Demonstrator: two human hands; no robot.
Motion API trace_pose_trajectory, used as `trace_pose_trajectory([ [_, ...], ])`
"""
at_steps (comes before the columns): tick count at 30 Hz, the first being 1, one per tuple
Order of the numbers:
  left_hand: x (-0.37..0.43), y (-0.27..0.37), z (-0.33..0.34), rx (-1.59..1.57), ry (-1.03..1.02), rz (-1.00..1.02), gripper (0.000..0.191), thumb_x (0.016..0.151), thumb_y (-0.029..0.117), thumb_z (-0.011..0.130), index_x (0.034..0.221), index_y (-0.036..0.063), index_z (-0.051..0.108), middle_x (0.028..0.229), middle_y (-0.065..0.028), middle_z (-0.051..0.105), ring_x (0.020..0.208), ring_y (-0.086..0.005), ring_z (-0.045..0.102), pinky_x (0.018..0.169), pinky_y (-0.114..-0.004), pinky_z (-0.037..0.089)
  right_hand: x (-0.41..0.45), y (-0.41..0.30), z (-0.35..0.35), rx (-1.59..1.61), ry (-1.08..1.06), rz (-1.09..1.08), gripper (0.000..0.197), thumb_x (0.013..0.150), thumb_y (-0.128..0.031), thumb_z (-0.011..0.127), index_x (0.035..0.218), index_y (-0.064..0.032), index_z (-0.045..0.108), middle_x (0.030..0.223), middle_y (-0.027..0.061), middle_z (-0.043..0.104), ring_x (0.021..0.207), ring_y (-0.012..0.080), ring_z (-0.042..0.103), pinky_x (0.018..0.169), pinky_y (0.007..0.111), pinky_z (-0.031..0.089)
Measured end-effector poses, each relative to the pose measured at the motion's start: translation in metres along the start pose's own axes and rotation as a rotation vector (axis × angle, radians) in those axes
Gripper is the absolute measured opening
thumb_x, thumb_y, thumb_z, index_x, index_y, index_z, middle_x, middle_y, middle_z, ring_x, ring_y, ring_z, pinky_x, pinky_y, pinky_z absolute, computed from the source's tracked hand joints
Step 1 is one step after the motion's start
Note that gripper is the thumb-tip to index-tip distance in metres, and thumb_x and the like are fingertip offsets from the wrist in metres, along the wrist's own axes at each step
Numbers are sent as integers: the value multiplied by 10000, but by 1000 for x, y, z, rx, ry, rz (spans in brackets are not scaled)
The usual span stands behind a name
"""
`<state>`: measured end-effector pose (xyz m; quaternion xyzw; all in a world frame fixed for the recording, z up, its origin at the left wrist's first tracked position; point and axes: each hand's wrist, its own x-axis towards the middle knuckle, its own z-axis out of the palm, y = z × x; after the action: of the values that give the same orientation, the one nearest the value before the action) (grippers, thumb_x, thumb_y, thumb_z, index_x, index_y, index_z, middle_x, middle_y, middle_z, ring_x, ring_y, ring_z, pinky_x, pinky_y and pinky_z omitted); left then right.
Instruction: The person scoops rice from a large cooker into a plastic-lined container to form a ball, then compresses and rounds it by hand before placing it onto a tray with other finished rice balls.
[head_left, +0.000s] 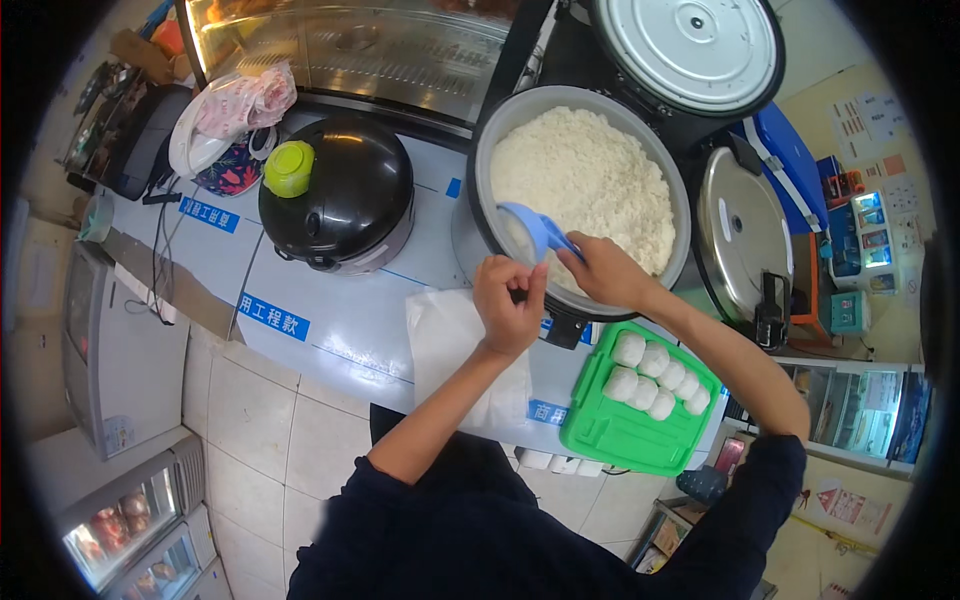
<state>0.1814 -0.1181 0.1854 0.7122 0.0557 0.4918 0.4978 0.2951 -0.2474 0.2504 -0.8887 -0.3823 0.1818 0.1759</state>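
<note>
A large rice cooker pot (511, 112) full of cooked white rice (585, 180) stands open before me. My right hand (607, 270) grips a blue plastic scoop (531, 223), whose cup is down at the rice along the pot's near left side. Just below the scoop, at the pot's rim, is my left hand (508, 304), its fingers curled and the thumb raised; whether something thin is pinched there is hard to see. White plastic bags (442, 337) lie flat on the steel counter under my left forearm. Round white rice balls (656, 361) sit in two rows on a green plastic lid (622, 442).
Left of the pot stands a black rice cooker (352, 187) with a lime-green bowl (289, 169) on its lid. Another cooker (742, 225) with a metal lid is at the right. A glass display case (375, 45) rises behind the counter (360, 322). A blue cooler box (787, 165) sits farther right.
</note>
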Motion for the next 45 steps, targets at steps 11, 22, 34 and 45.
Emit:
trace_pose_trajectory([
  [11,-109,-56,-96,115,-540,-100,381,802,88,741,1111,65,518,1071,-111,583,987,-286,550,866,-448,405,-104,-26,-68,796,-212,478,356,1033,-342,473,1149,-37,615,655,-15,498,480,61,428,452,229,351],
  [22,-192,-104,-177,648,-1152,-408,1155,636,537,794,1540,110,216,1624,-70,143,1509,-261,64,1212,-503,52,-208,-63,183,533,86,536,315,1003,-294,518,1144,-17,561,732,105,634,563,216,612,521,345,474],
  [34,-195,-109,-185,650,-1134,-425,1394,507,672,807,1544,34,128,1622,-101,140,1511,-251,64,1214,-478,47,-148,-36,352,48,-6,420,314,986,-205,451,1213,-7,361,1011,237,589,760,436,668,602,509,558],
  [45,-221,-82,-214,404,-939,-316,959,637,426,840,1409,44,419,1409,-152,449,1376,-325,359,1168,-477,234,-192,-8,340,263,411,770,386,993,-254,512,1252,10,401,788,305,617,693,492,615,597,561,463],
])
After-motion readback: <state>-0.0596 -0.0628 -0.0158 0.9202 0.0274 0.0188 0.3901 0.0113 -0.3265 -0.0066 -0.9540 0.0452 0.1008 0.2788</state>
